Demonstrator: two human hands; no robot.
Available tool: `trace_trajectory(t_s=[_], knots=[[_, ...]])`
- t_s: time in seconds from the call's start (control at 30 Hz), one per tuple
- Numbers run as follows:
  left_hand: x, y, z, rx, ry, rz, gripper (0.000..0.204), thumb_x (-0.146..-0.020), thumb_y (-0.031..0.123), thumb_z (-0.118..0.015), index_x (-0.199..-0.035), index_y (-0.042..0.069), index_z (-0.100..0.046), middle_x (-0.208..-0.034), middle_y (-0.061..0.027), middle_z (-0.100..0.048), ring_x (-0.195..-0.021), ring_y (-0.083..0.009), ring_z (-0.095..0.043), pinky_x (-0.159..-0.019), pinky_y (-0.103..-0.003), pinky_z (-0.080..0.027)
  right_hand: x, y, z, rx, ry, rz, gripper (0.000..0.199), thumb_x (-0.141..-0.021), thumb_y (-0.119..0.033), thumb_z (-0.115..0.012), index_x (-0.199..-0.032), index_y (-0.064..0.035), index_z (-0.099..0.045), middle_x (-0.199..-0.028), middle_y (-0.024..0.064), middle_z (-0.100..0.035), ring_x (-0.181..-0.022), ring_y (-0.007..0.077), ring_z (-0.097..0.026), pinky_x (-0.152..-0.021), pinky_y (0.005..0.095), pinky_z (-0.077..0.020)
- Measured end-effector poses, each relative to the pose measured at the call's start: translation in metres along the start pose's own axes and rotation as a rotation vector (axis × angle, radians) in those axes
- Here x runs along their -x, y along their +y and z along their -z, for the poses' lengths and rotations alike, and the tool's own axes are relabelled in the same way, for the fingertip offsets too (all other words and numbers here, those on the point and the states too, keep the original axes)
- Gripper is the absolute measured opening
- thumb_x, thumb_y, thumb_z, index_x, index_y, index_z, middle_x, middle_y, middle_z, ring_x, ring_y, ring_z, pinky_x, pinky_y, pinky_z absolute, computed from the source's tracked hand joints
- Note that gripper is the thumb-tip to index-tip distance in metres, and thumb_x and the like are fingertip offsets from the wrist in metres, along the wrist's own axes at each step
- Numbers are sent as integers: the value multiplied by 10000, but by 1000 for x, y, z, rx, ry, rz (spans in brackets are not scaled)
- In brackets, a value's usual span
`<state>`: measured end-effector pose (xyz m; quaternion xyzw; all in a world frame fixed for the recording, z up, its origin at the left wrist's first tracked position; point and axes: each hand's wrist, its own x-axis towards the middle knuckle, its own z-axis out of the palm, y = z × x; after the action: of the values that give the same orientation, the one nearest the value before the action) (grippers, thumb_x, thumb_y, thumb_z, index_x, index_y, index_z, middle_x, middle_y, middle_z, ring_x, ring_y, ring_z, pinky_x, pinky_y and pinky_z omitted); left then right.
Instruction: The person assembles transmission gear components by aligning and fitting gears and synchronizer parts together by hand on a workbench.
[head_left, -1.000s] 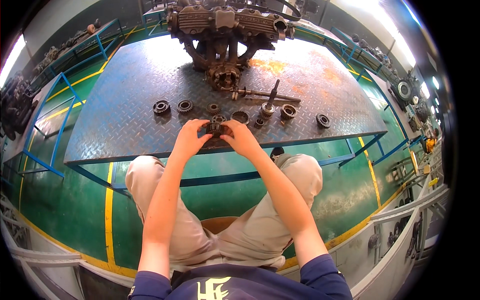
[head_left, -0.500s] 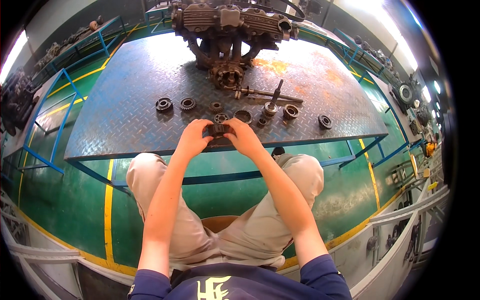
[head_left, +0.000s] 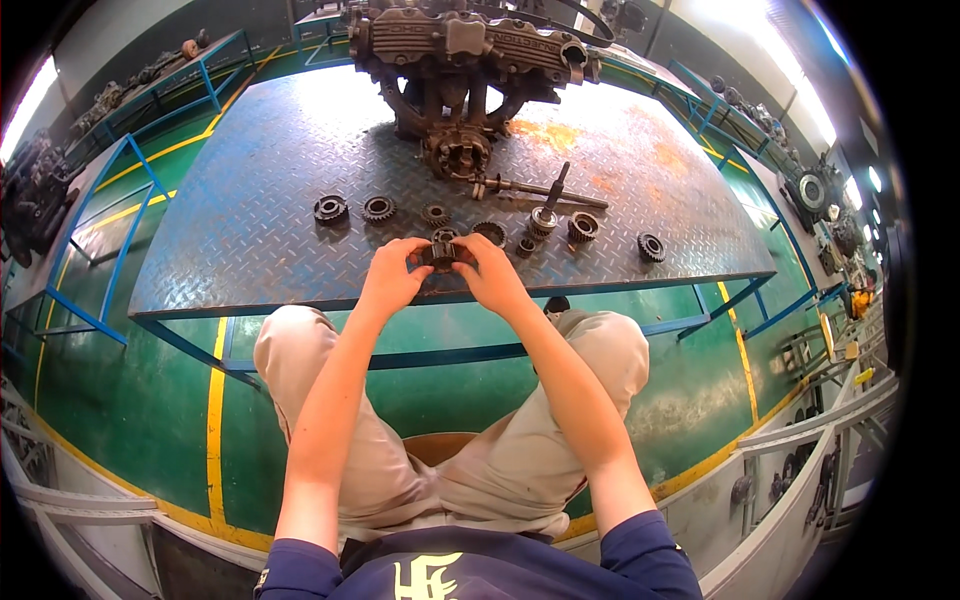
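Observation:
Near the front edge of the metal table (head_left: 230, 265), my left hand (head_left: 395, 272) and my right hand (head_left: 493, 275) close on a dark metal gear (head_left: 442, 256) from both sides. Fingertips and thumbs press on its rim and cover parts of it. Just beyond my hands lie a small gear (head_left: 435, 214) and a toothed ring (head_left: 489, 233), the ring partly hidden by my right fingers. To the left are two gears, one thicker (head_left: 330, 209) and one flatter (head_left: 379, 208). An upright shaft with a gear (head_left: 543, 220) stands to the right, with a small gear (head_left: 526, 247) beside it.
Two more gears, one nearer (head_left: 583, 227) and one farther right (head_left: 652, 247), lie on the table. A long shaft (head_left: 540, 190) lies behind them. A large engine (head_left: 465, 60) stands at the back. Blue-framed benches (head_left: 130, 200) bearing metal parts line both sides. My knees are below the table edge.
The held gear has been turned or tilted between my fingers, and its outline now stands taller. Both hands stay at nearly the same place. The view has shifted slightly.

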<state>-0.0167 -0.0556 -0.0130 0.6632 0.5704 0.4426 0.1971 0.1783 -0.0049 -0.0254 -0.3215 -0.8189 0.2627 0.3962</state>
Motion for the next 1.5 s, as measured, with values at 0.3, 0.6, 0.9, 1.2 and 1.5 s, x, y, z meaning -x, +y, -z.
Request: trace_trajectory(t_s=[0.3, 0.6, 0.9, 1.2, 1.5], knots=[[-1, -6, -1, 34, -55, -14, 370, -786, 56, -745, -1150, 28, -681, -907, -185, -677, -898, -331, -630, -832, -407, -493, 1, -4, 1, 44, -46, -101, 302, -896, -85, -647, -1185, -10, -600, -1075, 189, -612, -1014, 401, -610, -851, 433, -492], [-1, -7, -2, -54, -90, -70, 327, -837, 88, -697, -1154, 14, -670, -966, -195, -680, -933, -373, -601, -846, -431, -480, 1, 9, -6, 131, -14, 0, 309, -897, -62, -647, -1192, 17, -604, -1011, 185, -610, -921, 373, -613, -811, 401, -488], [2, -12, -3, -16, -186, -74, 362, -712, 70, -780, -1053, 18, -669, -1001, -188, -669, -992, -379, -590, -888, -445, -470, 0, 5, 1, 44, -124, -102, 405, -766, -64, -794, -1130, 28, -643, -944, 136, -641, -819, 262, -631, -761, 357, -511], [3, -3, -7, -96, -137, -40, 386, -710, 50, -784, -1076, 34, -663, -971, -172, -650, -944, -354, -609, -853, -425, -487, -1, 0, 5, 126, -168, -135, 460, -703, -29, -816, -1132, 8, -653, -945, 142, -656, -822, 262, -632, -765, 358, -511], [-1, -6, -3, -9, -40, -115, 352, -763, 62, -760, -1098, 49, -653, -973, -150, -643, -930, -317, -639, -843, -396, -509, -1, 2, 2, 121, -48, -80, 478, -743, -74, -803, -1186, -13, -635, -983, 152, -672, -858, 284, -649, -794, 374, -516]])
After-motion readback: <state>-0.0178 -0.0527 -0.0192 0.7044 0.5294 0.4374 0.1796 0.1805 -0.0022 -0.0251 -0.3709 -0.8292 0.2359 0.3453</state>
